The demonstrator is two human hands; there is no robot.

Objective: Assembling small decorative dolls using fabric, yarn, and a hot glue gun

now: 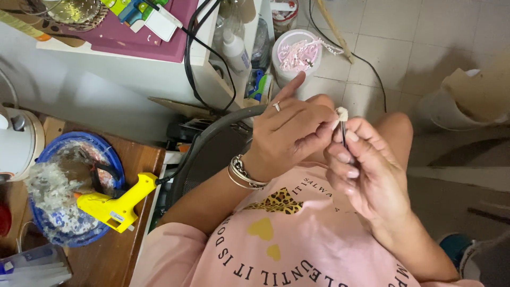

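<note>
My right hand [366, 170] pinches a thin dark stick [343, 134] upright, with a small cream tuft [342, 113] at its top. My left hand [289, 127] reaches across from the left, and its fingertips press on the tuft. A ring sits on one left finger and several bangles circle the left wrist [243, 171]. Both hands hover over my lap, above a pink printed shirt [297, 239].
A yellow glue gun [119, 204] rests on a blue plate [79, 234] holding whitish fluff, on a wooden table [114, 255] at the left. A white shelf unit [138, 74] with black cables stands behind. A round tub of pink bits [297, 56] and a white bucket [451, 109] sit on the tiled floor.
</note>
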